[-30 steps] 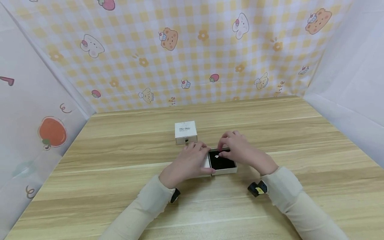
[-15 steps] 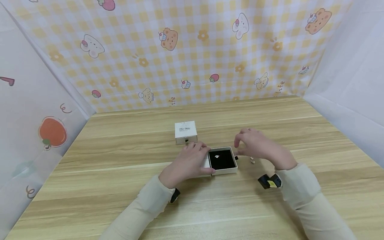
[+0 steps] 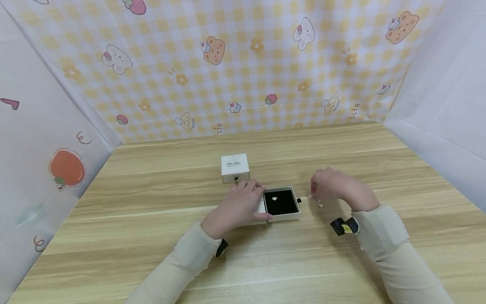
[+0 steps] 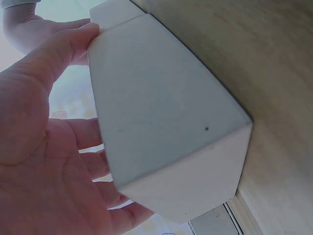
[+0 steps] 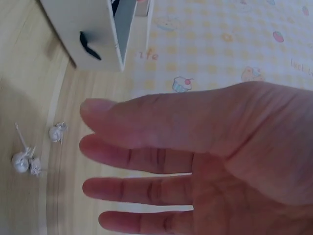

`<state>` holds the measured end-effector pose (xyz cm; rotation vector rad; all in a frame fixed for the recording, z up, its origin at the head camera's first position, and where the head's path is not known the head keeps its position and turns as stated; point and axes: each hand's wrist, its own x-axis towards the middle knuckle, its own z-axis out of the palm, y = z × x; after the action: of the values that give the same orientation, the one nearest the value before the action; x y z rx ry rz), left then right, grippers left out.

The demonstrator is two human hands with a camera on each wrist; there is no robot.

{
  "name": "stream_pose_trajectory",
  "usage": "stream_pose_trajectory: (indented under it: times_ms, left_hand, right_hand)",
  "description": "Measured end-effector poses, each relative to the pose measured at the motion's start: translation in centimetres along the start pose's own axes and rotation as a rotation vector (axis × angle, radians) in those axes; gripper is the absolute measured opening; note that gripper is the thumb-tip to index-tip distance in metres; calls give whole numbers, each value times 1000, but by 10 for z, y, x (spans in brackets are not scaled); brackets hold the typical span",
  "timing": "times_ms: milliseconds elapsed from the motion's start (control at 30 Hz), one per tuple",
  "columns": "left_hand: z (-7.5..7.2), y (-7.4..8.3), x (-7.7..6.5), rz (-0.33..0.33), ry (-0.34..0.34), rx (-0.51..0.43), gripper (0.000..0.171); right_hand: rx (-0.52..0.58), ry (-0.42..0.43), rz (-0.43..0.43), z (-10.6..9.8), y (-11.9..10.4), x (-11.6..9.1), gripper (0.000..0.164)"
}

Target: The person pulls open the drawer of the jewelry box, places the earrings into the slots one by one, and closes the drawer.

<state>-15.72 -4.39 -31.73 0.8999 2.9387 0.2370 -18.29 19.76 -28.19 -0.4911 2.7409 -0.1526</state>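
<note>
Right wrist; earrings [image 5: 20,162] near hand [image 5: 210,164]

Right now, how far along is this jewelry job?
Done, it seems: the drawer is open; earrings lie on the table. In hand: the left hand grips the box; the right hand is by the earrings. Remaining, perhaps: the piece in the drawer, then the other box, which is shut.

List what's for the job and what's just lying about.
Seemingly for the job:
left hand, gripping open white drawer box
silvery earring on its black insert
right hand, near silvery pearl earrings

Seemingly idle:
closed white square box with black lettering
yellow checked cloth backdrop
</note>
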Motion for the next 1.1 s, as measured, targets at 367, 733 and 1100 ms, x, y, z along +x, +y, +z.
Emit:
stream_pose_trajectory:
  times_ms: [367,733,1100]
  left_hand:
    - [1,0,1,-1,-4,3,72]
    - [1,0,1,-2,1,12,72]
    - [2,0,0,2,5,15,72]
  right_hand:
    - [-24,-27,87,5,4,3,11]
    - [-77,-32,113,10,2,5,15]
    - [-100,-39,138,11,1,6,14]
